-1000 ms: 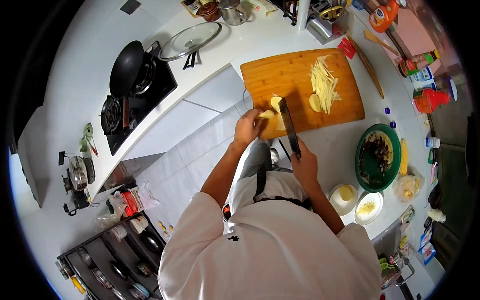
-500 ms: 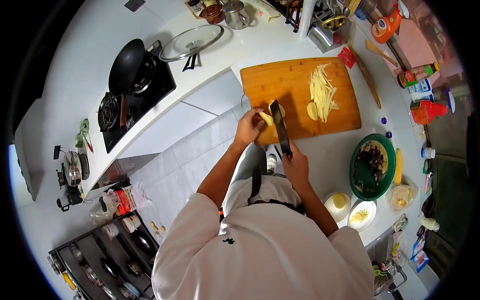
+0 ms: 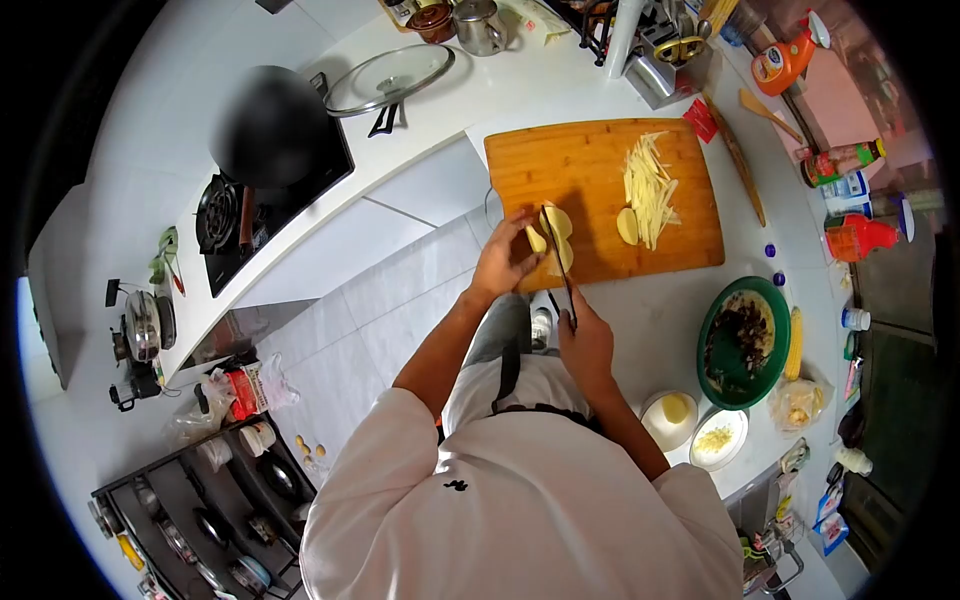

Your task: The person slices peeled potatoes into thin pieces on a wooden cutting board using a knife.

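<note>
On the wooden cutting board (image 3: 600, 180), my left hand (image 3: 503, 258) grips a pale yellow potato piece (image 3: 536, 240) near the board's left edge. My right hand (image 3: 586, 338) is closed round the handle of a cleaver (image 3: 556, 246), whose blade is seen nearly edge-on beside the piece. Cut potato slices (image 3: 560, 222) lie just right of the blade. Farther right on the board is a pile of thin potato strips (image 3: 652, 190), with a single thicker piece (image 3: 627, 226) at its left side.
A green bowl (image 3: 706, 345) with dark contents, a corn cob (image 3: 794, 343), a white bowl (image 3: 652, 413) and a plate of chopped bits (image 3: 738, 440) are at the right. Left are a stove (image 3: 228, 262) and a glass lid (image 3: 395, 72). A wooden stick (image 3: 736, 160) lies beyond the board.
The cleaver has turned from showing its flat side to nearly edge-on, closer to the left-hand piece. A dark blurred round shape now covers the wok area.
</note>
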### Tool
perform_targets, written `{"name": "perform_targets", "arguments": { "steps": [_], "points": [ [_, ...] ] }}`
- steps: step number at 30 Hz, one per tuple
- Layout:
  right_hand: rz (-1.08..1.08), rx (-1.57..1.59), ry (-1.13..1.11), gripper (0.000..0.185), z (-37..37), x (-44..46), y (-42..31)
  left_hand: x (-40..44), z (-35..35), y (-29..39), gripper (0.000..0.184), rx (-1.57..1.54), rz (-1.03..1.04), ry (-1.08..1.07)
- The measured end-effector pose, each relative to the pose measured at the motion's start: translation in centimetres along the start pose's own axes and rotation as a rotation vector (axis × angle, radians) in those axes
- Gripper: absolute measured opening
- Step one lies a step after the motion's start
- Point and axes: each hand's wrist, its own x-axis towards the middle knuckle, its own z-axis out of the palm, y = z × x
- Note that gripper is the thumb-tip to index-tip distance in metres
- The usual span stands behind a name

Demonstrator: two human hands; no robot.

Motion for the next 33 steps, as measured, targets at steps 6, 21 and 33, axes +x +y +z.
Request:
{"name": "perform_targets", "arguments": {
  "steps": [6, 21, 33],
  "points": [
    [-0.158, -0.029, 0.069, 0.057, 1.3, -0.3, -0.2, -0.9, 0.1, -0.1, 0.055, -0.257, -0.247, -0.081],
    [-0.116, -0.102, -0.019, 0.06, 0.7, 0.0, -1.3, -1.1, -0.2, -2.1, 0.057, -0.25, -0.295, -0.189],
    [-0.019, -0.165, -0.159, 0.065, 0.3, 0.1, -2.2, -0.7, 0.0, -1.9, 0.054, -0.352, -0.193, -0.141]
  ]
}}
